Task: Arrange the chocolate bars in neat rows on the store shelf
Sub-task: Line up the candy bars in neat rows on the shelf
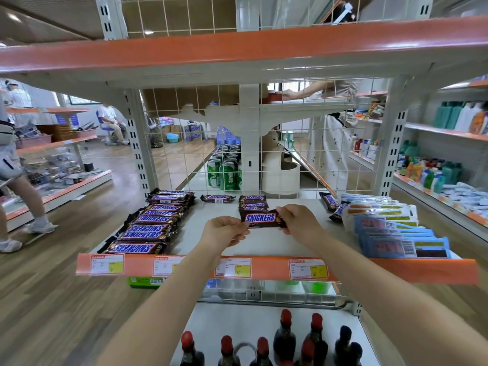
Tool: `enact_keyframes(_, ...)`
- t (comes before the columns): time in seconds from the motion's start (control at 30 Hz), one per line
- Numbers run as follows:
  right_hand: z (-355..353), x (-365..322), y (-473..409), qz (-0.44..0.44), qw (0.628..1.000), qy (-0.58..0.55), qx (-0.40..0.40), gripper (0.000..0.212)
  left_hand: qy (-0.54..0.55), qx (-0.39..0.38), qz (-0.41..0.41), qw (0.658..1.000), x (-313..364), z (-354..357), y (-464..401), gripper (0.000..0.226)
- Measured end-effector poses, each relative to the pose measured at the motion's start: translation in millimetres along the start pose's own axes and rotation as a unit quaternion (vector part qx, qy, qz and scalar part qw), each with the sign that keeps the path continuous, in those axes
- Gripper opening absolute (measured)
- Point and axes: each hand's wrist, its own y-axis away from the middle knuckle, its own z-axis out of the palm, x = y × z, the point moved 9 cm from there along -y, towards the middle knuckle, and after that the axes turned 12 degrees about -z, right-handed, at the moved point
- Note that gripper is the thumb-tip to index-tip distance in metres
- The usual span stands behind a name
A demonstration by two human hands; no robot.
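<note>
A brown Snickers bar is held level just above the shelf's middle. My left hand pinches its left end and my right hand pinches its right end. Behind it a short row of bars runs toward the back. A long overlapping row of Snickers bars fills the shelf's left side, from the front edge to the back. One loose bar lies at the back, between the rows. Two more bars lie askew at the back right.
Blue and white packets are stacked along the shelf's right side. The white shelf has an orange price strip in front and a wire grid behind. Dark red-capped bottles stand on the shelf below. People move in the aisles beyond.
</note>
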Motion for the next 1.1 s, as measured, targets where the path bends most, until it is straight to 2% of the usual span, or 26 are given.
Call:
enact_keyframes(0.13, 2.8, 1.8, -9.4, -0.010, 0.999, 0.046, 0.002, 0.040, 0.001, 0.013, -0.019, 1.000, 1.9, -3.3, -10.5, 0.013)
enact_keyframes(0.3, 12.4, 10.6, -21.3, 0.003, 0.999, 0.052, -0.003, 0.040, -0.012, 0.032, -0.057, 0.998, -4.5, -7.8, -27.1, 0.009)
enact_keyframes(0.47, 30.2, 38.0, -39.1, 0.068, 0.996, 0.032, -0.045, 0.035, -0.059, 0.053, -0.104, 0.991, -9.0, -11.6, -54.9, 0.011)
enact_keyframes(0.6, 42.2, 58.9, -55.4, 0.146, 0.986, 0.017, -0.078, 0.027, -0.140, 0.082, -0.092, 0.982, -5.1, -15.6, -81.8, 0.011)
enact_keyframes(0.77, 49.4, 71.0, -77.1, 0.141, 0.979, 0.064, -0.130, 0.028, -0.264, 0.118, -0.057, 0.956, -1.3, -15.4, -110.4, 0.014)
enact_keyframes(0.9, 51.9, 76.0, -84.8, 0.134, 0.980, 0.065, -0.135, 0.019, -0.394, 0.160, -0.029, 0.905, 2.6, -9.0, -118.8, 0.017)
enact_keyframes(0.97, 51.7, 75.3, -86.0, 0.122, 0.980, 0.088, -0.128, 0.014, -0.425, 0.176, -0.019, 0.888, 4.1, -6.1, -120.1, 0.015)
enact_keyframes(1.1, 45.7, 71.2, -87.6, 0.078, 0.974, 0.182, -0.105, 0.022, -0.450, 0.192, -0.009, 0.872, 4.9, -3.3, -121.6, 0.017)
